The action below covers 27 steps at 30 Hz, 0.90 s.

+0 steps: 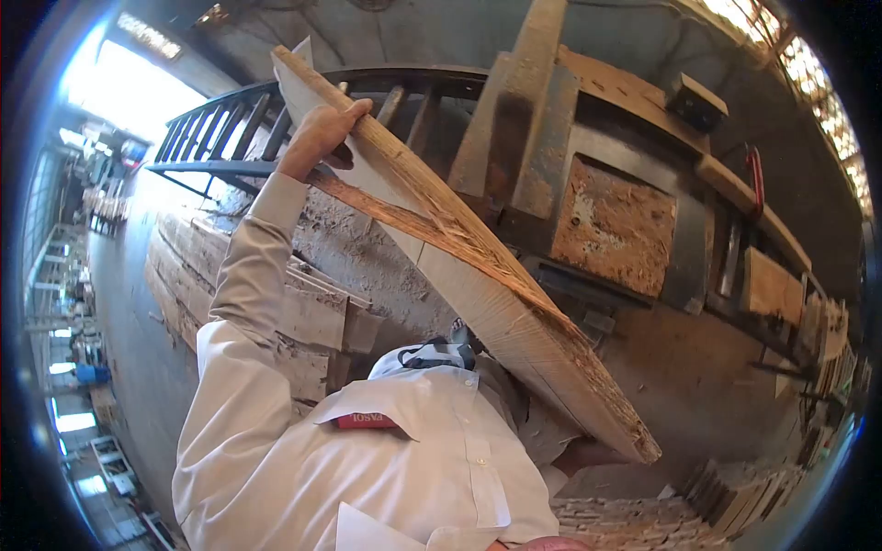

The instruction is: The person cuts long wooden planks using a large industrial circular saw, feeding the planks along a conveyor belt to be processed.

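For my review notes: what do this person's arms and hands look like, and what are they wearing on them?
Both hands are bare, without gloves. The left hand comes out of a long, loose, off-white shirt sleeve with a buttoned-style cuff at the wrist. The right hand is mostly hidden; only part of it shows past a light sleeve. The shirt has a chest pocket with a red item in it.

The long wooden plank (478,275) slanted across the middle of the view and blocked straight passage from the near side to the sawmill machine (606,220) behind it. Its far end lay close against the dark metal railing (230,138), leaving little gap there. Stacked boards (303,321) filled the ground beneath the raised arm. Open floor (119,303) ran free along the outer side of those boards, toward the bright doorway.
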### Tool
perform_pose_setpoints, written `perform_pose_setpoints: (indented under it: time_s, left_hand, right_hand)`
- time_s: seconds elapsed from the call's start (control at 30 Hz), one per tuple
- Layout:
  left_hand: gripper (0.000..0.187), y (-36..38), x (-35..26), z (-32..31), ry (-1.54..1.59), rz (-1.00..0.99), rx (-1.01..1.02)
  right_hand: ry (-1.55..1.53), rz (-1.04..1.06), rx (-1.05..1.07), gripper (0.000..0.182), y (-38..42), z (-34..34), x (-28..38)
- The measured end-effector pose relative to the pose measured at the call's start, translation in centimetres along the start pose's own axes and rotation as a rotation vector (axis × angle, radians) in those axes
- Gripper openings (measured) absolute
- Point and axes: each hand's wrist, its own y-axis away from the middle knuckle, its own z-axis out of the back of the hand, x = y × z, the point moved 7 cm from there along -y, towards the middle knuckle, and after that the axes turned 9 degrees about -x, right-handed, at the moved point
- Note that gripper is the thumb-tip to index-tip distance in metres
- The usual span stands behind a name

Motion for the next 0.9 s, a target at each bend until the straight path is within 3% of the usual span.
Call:
perform_pose_setpoints:
  time_s: [0.07,0.13,0.23,0.3,0.37,0.57,0.77,0.9]
  left_hand:
    - [0.082,0.4,-0.9,-1.0,-0.033,-0.002,0.057]
    - [0.082,-1.1,0.0,-1.9,-0.113,-0.286,0.157]
    - [0.082,3.1,-2.8,-4.3,-0.474,-1.039,0.218]
    - [0.08,8.2,-4.2,-4.4,-0.649,-1.149,0.302]
    - [0.077,13.8,-7.4,-4.0,-0.667,-0.745,0.481]
    - [0.056,18.6,-9.6,-2.0,-0.575,-1.116,0.384]
    - [0.034,20.9,-13.5,0.6,-0.722,-1.379,0.249]
    - [0.029,23.7,-18.1,3.0,-0.596,-1.938,-0.129]
  right_hand:
    - [-0.027,-0.113,-0.041,0.084,1.0,2.1,-1.4]
    - [0.057,-0.056,-0.056,0.084,3.0,1.1,0.1]
    - [0.053,-0.065,-0.08,0.084,2.9,2.3,-0.5]
    - [-0.015,-0.118,-0.122,0.084,2.8,1.8,-0.6]
    - [-0.093,-0.174,-0.125,0.083,1.7,3.0,-2.7]
    - [-0.23,-0.214,-0.04,0.082,-0.5,3.4,-6.3]
    - [-0.165,-0.169,-0.044,0.081,-0.8,0.1,-4.2]
    - [-0.153,-0.151,-0.037,0.081,-1.9,-1.1,-4.2]
